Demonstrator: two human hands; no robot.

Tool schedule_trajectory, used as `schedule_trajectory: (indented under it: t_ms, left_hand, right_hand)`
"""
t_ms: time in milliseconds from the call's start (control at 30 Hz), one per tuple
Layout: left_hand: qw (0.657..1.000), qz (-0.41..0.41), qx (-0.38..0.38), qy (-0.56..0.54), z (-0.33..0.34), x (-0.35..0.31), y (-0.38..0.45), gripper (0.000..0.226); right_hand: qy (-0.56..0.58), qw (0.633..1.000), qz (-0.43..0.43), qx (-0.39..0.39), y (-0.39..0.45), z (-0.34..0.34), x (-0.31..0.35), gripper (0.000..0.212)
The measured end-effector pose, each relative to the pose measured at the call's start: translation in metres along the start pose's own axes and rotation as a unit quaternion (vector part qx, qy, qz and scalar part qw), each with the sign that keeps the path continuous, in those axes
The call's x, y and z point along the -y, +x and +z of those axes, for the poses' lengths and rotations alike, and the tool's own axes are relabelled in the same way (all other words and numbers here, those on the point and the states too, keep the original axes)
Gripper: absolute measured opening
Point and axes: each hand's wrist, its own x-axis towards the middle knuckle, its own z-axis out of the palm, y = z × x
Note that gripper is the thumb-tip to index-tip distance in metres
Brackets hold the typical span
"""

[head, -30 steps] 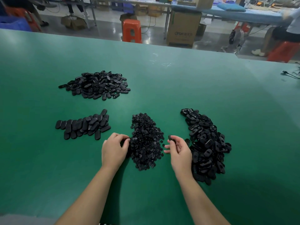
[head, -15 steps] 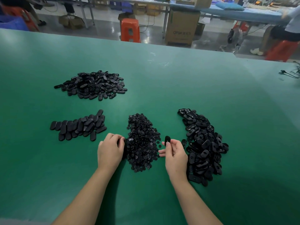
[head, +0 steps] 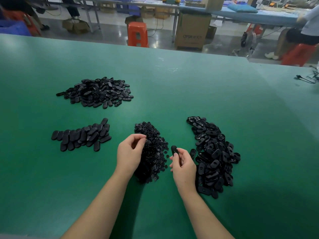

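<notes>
My right hand [head: 183, 167] holds a black oval shell [head: 174, 150] upright between thumb and fingers. My left hand [head: 130, 152] is lifted over the left side of a heap of small black round pieces [head: 155, 157]. Its thumb and forefinger pinch together, with one small piece barely visible between them. To the right of my right hand lies a long pile of black oval shells with openings [head: 214, 157]. Neatly overlapped black oval parts [head: 81, 136] lie to the left. A loose pile of similar oval parts [head: 96, 92] sits further back on the left.
Everything lies on a wide green table [head: 207, 94]. A black cable [head: 306, 78] lies at its far right edge. Beyond the table stand an orange stool [head: 138, 34], a cardboard box [head: 192, 31] and a seated person [head: 303, 34].
My left hand has risen from the edge of the small-piece heap with its fingertips pinched. My right hand has turned the oval shell more upright and lifted it slightly.
</notes>
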Motion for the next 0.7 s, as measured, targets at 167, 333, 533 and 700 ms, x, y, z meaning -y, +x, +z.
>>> schedule_trajectory:
  t_ms: [167, 333, 533, 700]
  left_hand:
    - [0.961, -0.111, 0.042, -0.249, 0.021, -0.016, -0.006, 0.02]
    - [0.926, -0.196, 0.062, -0.316, 0.029, -0.015, -0.007, 0.018]
    - [0.944, -0.197, 0.069, -0.257, 0.032, -0.008, -0.006, 0.017]
    - [0.988, -0.104, 0.095, -0.059, 0.036, -0.008, -0.007, 0.022]
  right_hand:
    - [0.01, 1.0, 0.016, -0.001, 0.001, -0.001, 0.0, 0.024]
    - [0.007, 1.0, 0.009, -0.007, 0.002, -0.003, 0.0, 0.023]
    - [0.02, 1.0, 0.012, 0.0, 0.002, -0.003, -0.002, 0.02]
    - [0.032, 0.999, 0.01, 0.002, 0.003, -0.002, -0.003, 0.021]
